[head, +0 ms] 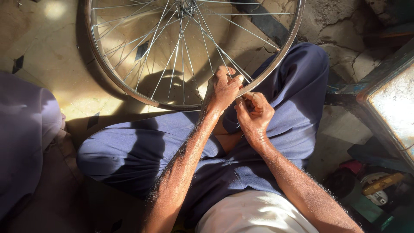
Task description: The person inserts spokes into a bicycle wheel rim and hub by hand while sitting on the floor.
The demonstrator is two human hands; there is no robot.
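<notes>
A bare metal bicycle wheel (108, 71) with thin wire spokes stands in front of my crossed legs, its rim resting against my lap. My left hand (222, 88) grips the near part of the rim, fingers curled over it where spokes meet it. My right hand (254, 114) sits just below the rim, fingers pinched together on something small that I cannot make out. The hub (188, 6) shows at the top edge.
Another person's cloth-covered leg (26, 129) lies at the left. A weathered blue-edged box (388, 103) stands at the right, with tools and small cans (379, 190) on the floor below it. The floor is cracked stone.
</notes>
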